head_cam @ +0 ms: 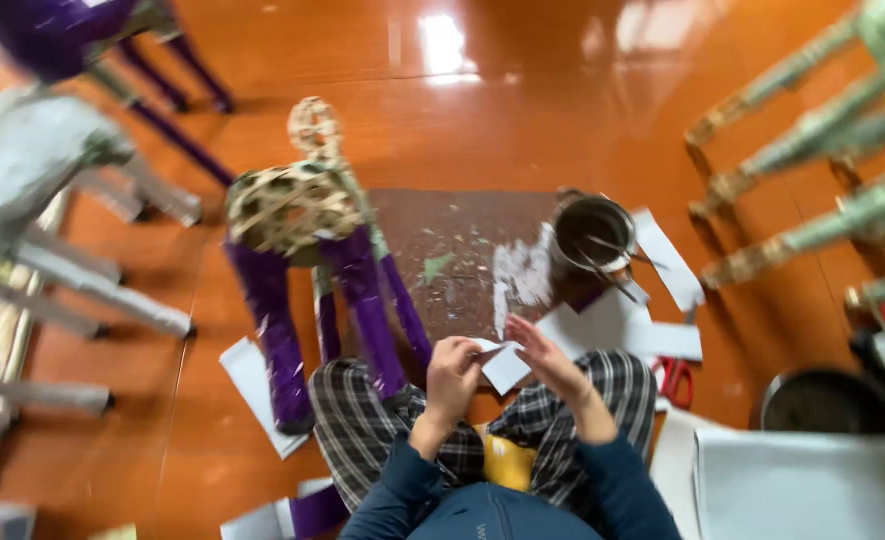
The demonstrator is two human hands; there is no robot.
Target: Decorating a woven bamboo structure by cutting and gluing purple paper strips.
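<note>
Currently the white paper piece (503, 364) sits between both hands above the lap, pinched at its upper edge by the left hand (452, 375) and right hand (545, 358), each equally near, with the metal pot (590, 236) beyond the right hand.

Both hands (502, 365) pinching white paper piece (503, 368), woven figure (297, 210) nearby
</note>
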